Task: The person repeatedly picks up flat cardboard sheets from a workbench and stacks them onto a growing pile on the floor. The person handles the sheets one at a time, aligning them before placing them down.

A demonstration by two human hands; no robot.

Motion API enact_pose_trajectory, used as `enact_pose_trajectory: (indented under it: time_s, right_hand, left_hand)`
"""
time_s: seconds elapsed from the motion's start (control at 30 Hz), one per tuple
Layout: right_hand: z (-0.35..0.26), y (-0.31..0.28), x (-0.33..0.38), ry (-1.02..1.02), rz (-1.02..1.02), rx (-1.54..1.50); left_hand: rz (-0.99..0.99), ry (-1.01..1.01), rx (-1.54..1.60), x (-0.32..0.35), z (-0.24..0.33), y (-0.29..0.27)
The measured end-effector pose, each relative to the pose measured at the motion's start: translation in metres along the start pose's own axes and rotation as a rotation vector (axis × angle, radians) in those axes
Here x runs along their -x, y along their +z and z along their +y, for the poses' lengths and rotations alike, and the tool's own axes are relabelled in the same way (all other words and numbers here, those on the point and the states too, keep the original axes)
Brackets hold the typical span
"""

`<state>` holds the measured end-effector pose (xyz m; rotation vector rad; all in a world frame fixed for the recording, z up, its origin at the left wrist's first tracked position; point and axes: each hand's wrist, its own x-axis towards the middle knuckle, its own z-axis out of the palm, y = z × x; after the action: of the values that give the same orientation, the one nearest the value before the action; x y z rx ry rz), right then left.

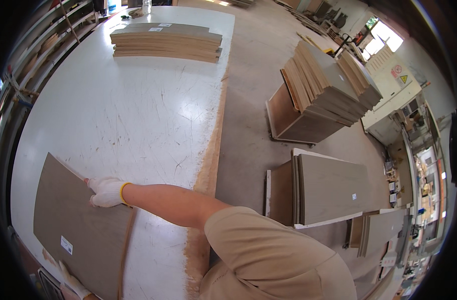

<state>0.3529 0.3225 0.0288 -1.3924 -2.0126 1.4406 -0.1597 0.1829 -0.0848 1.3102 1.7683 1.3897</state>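
A flat grey-brown panel (83,220) with a white label (66,245) lies at the near left of the white worktable. My right hand (107,193), in a white knit glove with a yellow cuff, reaches across from the right and grips the panel's far right edge between thumb and fingers. At the lower left, my left hand (73,281), also gloved, holds the panel's near left edge; part of it is cut off by the panel and the dark rim of the picture.
A stack of similar panels (163,44) sits at the worktable's (123,110) far end. To the right, a tall panel stack (328,75) rests on a wheeled base. Nearer are another panel pile (333,187) and a smaller one (381,232). Metal racks (43,50) line the left.
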Motion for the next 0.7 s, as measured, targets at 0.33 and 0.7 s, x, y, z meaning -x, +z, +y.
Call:
enact_pose_trajectory:
  time_s: [0.33,0.7]
  right_hand:
    - [0.002,-0.003,0.009,-0.005,0.009,-0.004]
    - [0.024,0.014,-0.002,0.046,0.147,-0.072]
  left_hand:
    - [0.000,-0.167,0.263,0.009,-0.009,-0.009]
    - [0.117,-0.208,-0.324,0.031,0.076,0.041]
